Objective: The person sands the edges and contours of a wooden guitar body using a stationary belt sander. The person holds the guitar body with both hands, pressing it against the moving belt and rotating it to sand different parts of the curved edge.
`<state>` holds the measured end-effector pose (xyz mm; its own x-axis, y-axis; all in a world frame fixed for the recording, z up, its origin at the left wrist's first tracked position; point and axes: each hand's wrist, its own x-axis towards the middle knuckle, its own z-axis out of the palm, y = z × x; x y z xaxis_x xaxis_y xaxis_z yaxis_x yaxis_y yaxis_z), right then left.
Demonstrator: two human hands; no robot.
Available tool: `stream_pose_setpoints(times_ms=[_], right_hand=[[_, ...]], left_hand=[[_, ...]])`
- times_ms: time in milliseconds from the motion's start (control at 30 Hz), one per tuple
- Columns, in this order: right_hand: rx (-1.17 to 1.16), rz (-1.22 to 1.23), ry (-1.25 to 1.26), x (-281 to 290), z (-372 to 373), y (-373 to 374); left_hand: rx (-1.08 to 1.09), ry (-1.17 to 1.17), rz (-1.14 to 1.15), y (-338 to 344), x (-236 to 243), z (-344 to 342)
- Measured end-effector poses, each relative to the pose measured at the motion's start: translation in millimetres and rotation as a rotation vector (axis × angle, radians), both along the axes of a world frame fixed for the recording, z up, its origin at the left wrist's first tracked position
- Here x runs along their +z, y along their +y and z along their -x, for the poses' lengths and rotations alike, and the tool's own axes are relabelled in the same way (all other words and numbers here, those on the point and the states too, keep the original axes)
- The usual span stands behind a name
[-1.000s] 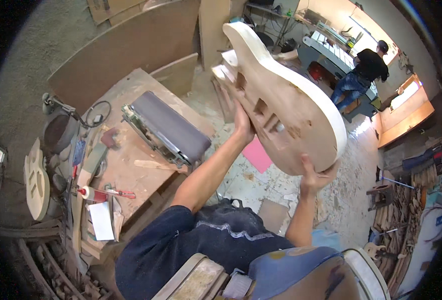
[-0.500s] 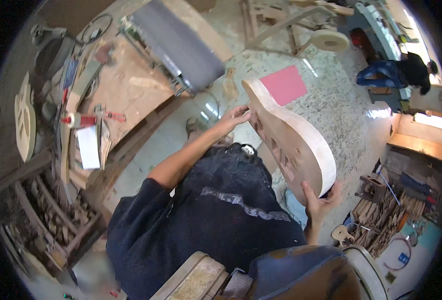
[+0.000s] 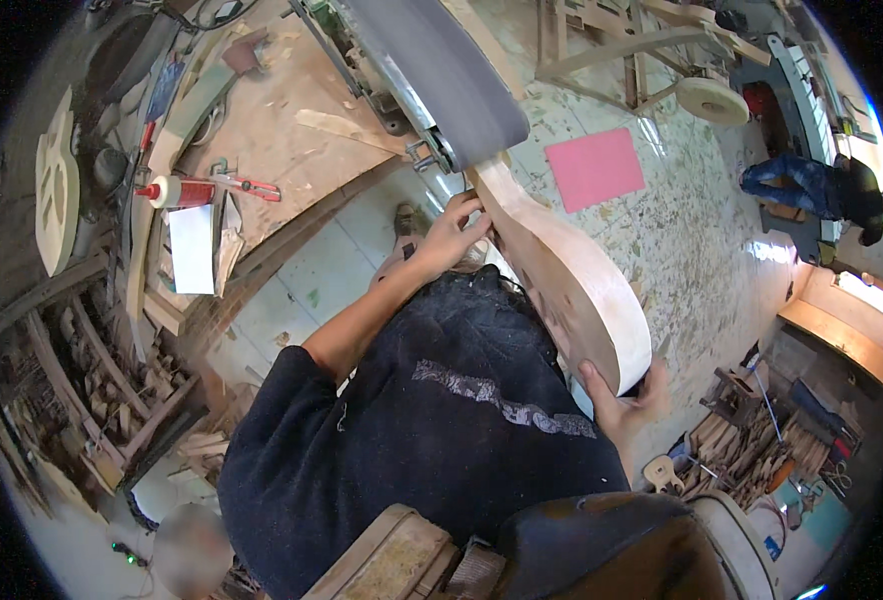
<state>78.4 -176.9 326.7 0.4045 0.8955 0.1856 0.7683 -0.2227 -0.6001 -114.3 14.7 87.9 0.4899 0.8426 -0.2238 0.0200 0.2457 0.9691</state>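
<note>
A pale wooden guitar body (image 3: 574,268) is held on edge between my two hands, its curved side facing up and right. My left hand (image 3: 452,238) grips it near the far end, fingers bent around its left face. Around the near rounded end my right hand (image 3: 628,402) is closed, thumb on the face and fingers on the far side. The body's far end meets the rounded end of a belt sander (image 3: 440,78) with a grey belt; whether they touch I cannot tell. Recesses in the body's left face are mostly hidden.
Left, a wooden workbench (image 3: 272,165) carries a red-and-white glue bottle (image 3: 177,192), a white sheet (image 3: 193,250) and a red-handled tool (image 3: 252,188). A pink sheet (image 3: 595,170) lies on the littered floor. Scrap wood (image 3: 727,440) is piled right; another person (image 3: 802,190) is farther off.
My hands have carried the guitar body up to the belt sander's end, its far tip now beside the belt. The view has shifted, bringing the sander closer.
</note>
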Motion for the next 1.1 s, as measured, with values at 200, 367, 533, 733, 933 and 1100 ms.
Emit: stream_pose_setpoints(times_ms=[200,367,533,733,933,1100], right_hand=[[-0.076,0.023,0.095,10,24,32],[-0.038,0.025,0.051,11,32,55],[-0.017,-0.016,0.039,5,38,73],[0.05,-0.008,-0.027,1,37,93],[0.037,-0.01,0.011,-16,31,97],[0.092,-0.031,-0.046,-20,31,113]], left_hand=[[-0.076,-0.013,0.045,18,-10,7],[0.015,0.024,0.027,27,-21,7],[0.102,0.064,0.1,39,-8,5],[-0.005,0.081,0.255,56,-42,2],[0.096,-0.059,0.183,59,-48,-5],[0.139,-0.107,0.213,60,-60,-18]])
